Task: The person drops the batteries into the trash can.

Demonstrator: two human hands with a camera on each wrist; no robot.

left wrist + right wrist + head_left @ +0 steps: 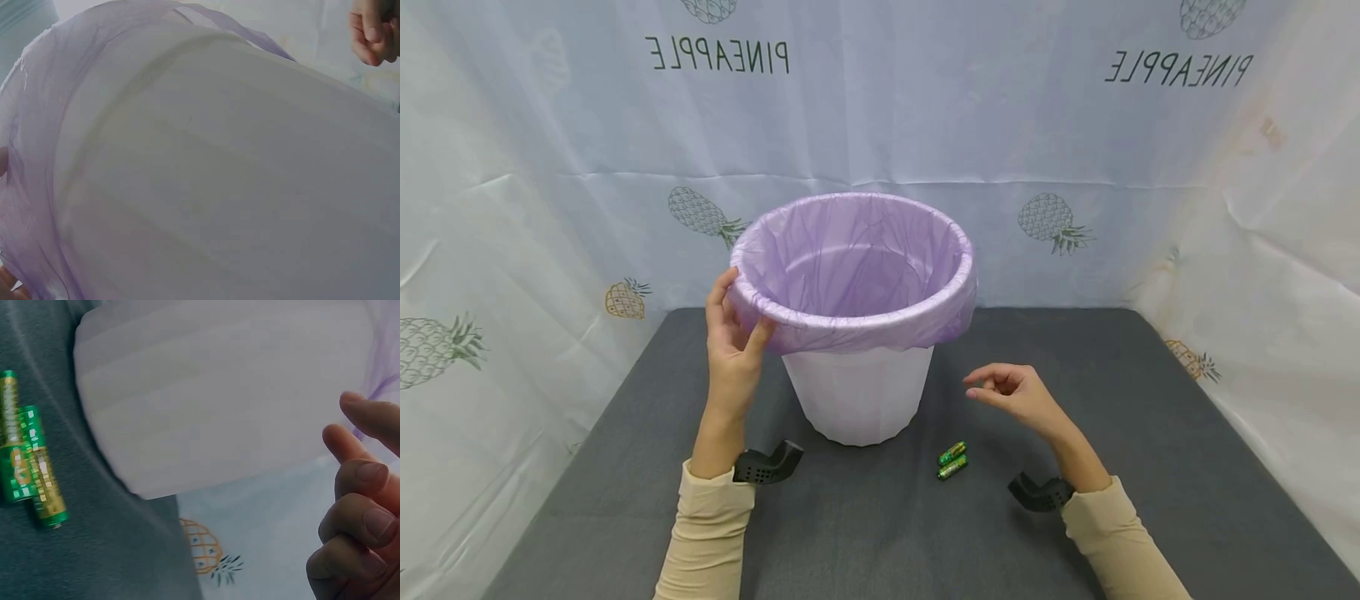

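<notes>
Grey mat [865,533], pineapple-print backdrop. White bin [857,392] stood mid-mat; left hand [733,337] pinched its purple liner [850,250] at the rim. Right hand [1015,392] hovered empty, fingers loosely curled. Likely steadying step; next needs right-hand pinch on batteries [952,460].

The white bin [857,392] with its purple liner [850,267] stands as the one bulky obstacle, touching the left hand [733,346] at the rim and rising just ahead and to the left of the right hand [1018,392], which hovers apart from it with open air all round. Below and slightly left of the right hand, two green batteries [952,460] lie side by side on the grey table [1150,467], near the bin's base. To the right of the right hand and nearer the person the table lies bare, bounded by the pineapple-print curtain [1262,275].
</notes>
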